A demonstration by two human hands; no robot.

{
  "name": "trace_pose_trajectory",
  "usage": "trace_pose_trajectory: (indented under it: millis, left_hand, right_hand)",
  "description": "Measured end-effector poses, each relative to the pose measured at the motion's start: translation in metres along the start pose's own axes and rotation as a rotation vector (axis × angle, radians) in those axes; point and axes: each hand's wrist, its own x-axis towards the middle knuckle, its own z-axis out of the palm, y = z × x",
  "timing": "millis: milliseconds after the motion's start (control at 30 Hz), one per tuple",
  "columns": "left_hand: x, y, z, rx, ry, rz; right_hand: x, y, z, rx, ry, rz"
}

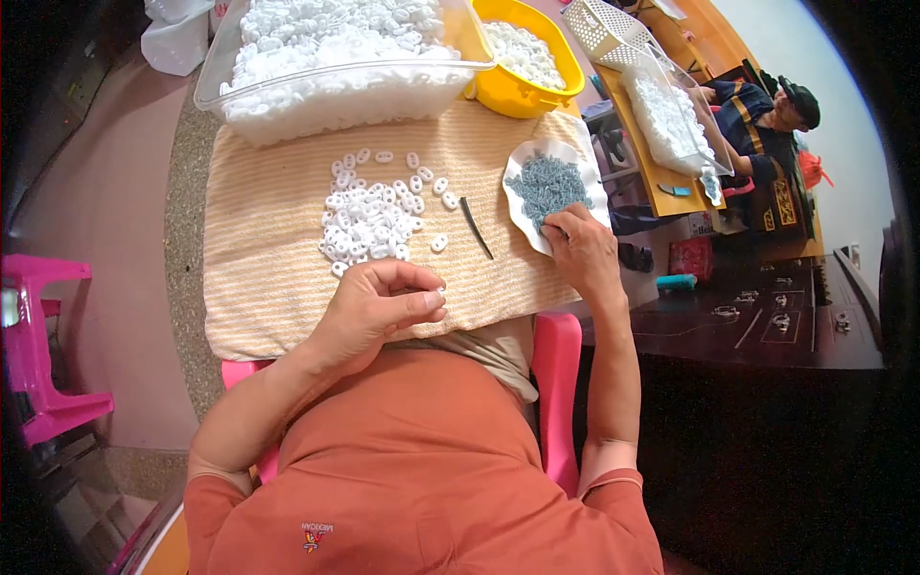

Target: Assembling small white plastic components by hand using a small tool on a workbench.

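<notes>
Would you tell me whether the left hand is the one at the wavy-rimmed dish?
No, the right hand is at the dish, while the left hand is near the pile of white pieces.

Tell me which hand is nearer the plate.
Right. The right hand is at the near edge of the plate, by the grey pieces; the left hand is apart from it, leftward, near the white pieces.
</notes>
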Motion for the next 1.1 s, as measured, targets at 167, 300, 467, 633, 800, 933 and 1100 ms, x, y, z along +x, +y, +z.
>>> trace_pose_trajectory:
  millis: [167,300,467,633,800,933,1100]
  left_hand:
    - [0.001,-0.001,0.000,-0.006,-0.001,-0.006]
    - [0.000,0.001,0.002,0.000,0.008,-0.020]
    - [0.002,-0.002,-0.001,0.000,-0.008,-0.001]
    - [0.001,-0.002,0.001,0.006,-0.004,-0.007]
    - [0.002,-0.005,-0.001,-0.002,-0.020,0.013]
    - [0.002,-0.006,0.003,0.047,0.016,0.010]
    - [0.000,-0.011,0.005,0.083,-0.071,0.062]
  right_hand:
    - [-0.001,0.000,0.000,-0.001,0.019,0.005]
    - [-0.001,-0.002,0.000,0.018,0.022,0.022]
    - [-0.002,-0.003,-0.001,0.085,0.037,0.026]
    - [-0.003,0.003,0.002,0.154,0.084,0.009]
    - [-0.003,-0.007,-0.001,0.389,0.116,0.040]
    - [-0.016,-0.045,0.000,0.920,0.051,0.162]
    - [-0.031,-0.097,0.012,1.358,-0.152,0.178]
